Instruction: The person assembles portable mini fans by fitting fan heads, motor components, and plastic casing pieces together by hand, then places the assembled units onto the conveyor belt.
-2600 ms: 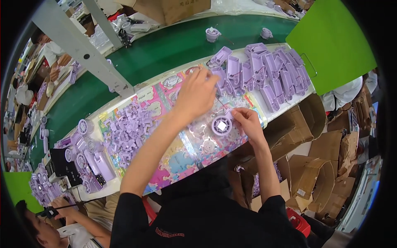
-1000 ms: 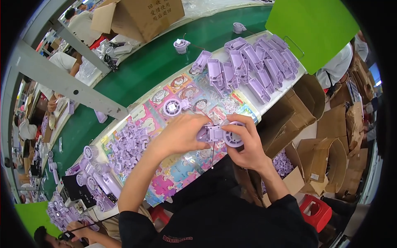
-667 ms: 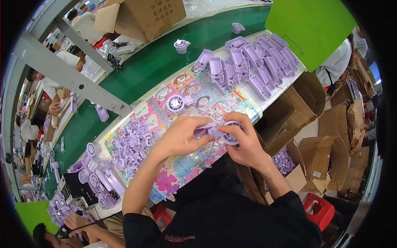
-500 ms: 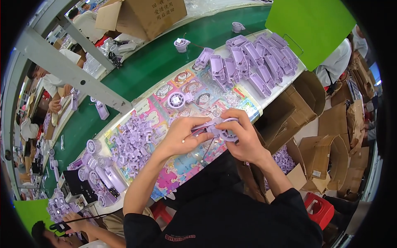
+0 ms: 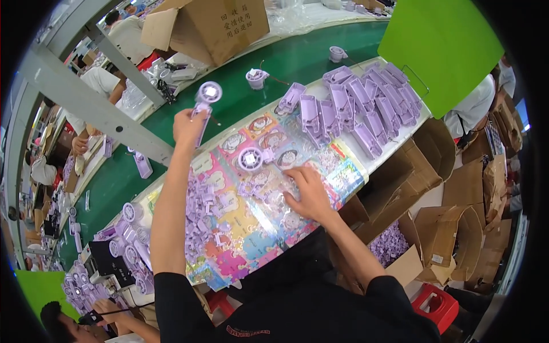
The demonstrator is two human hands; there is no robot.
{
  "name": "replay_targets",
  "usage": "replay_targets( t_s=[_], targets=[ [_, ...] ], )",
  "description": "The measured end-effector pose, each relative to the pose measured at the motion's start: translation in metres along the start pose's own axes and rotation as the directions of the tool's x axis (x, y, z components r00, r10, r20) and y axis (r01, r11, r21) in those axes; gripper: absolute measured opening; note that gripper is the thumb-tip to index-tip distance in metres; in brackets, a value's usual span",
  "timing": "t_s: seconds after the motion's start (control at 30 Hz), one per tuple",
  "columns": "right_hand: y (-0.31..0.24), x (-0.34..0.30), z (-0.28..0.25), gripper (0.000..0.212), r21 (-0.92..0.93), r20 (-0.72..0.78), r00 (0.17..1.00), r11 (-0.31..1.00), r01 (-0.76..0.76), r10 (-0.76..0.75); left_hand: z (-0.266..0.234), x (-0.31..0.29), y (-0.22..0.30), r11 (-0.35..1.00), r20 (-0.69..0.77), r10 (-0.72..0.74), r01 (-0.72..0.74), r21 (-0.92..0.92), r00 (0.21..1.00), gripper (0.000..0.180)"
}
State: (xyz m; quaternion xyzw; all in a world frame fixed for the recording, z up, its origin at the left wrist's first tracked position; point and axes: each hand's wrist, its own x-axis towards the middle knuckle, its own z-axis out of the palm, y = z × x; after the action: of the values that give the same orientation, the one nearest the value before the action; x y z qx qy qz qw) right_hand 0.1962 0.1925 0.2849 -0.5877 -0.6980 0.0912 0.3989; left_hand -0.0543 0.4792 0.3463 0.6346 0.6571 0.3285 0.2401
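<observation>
Stretched out over the green conveyor belt [image 5: 171,128], my left hand [image 5: 186,127] is closed round the handle of a light-purple handheld fan [image 5: 205,103], its round head pointing up and away. My right hand [image 5: 311,194] hovers over or rests on the colourful cartoon-printed mat [image 5: 251,223], fingers apart and nothing in them. Beyond its fingertips lies a round purple fan head [image 5: 250,159] with a white square centre. A few small purple pieces [image 5: 256,187] sit left of that hand. A heap of small purple clips [image 5: 200,214] lies on the mat beside my left forearm.
Many open purple handle shells [image 5: 343,106] cover the table's far right end. Two more fan heads [image 5: 257,78] stand on the belt. A grey metal post [image 5: 108,106] rises at left. Cardboard boxes [image 5: 394,183] and a red stool [image 5: 436,306] are at right. Other people work nearby.
My hands were together over the mat, working on a purple part. The left has swung far left to the belt with the fan; the right has let go and opened.
</observation>
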Motion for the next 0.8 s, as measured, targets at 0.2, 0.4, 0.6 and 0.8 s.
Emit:
replay_targets(
  t_s=[0.2, 0.4, 0.6, 0.8],
  targets=[
    [-0.002, 0.004, 0.004, 0.043, 0.072, -0.023, 0.995, 0.993, -0.091, 0.093, 0.028, 0.073, -0.070, 0.949, -0.037, -0.301, 0.296, -0.107, 0.953, 0.056],
    [0.000, 0.003, 0.005, 0.030, 0.043, -0.059, 0.991, 0.993, -0.113, 0.116, 0.040, 0.074, -0.073, 0.907, -0.271, -0.199, 0.282, 0.314, 0.942, 0.059],
    [-0.004, 0.008, -0.001, 0.028, -0.024, -0.054, 0.992, 0.993, -0.119, 0.117, 0.046, 0.068, 0.013, 0.803, -0.353, 0.540, -0.341, 0.489, 0.764, 0.054],
    [-0.007, 0.009, 0.001, 0.027, -0.020, -0.063, 0.991, 0.992, -0.123, 0.121, 0.112, 0.068, 0.071, 0.805, 0.101, 0.530, -0.537, 0.251, 0.842, 0.079]
  ],
)
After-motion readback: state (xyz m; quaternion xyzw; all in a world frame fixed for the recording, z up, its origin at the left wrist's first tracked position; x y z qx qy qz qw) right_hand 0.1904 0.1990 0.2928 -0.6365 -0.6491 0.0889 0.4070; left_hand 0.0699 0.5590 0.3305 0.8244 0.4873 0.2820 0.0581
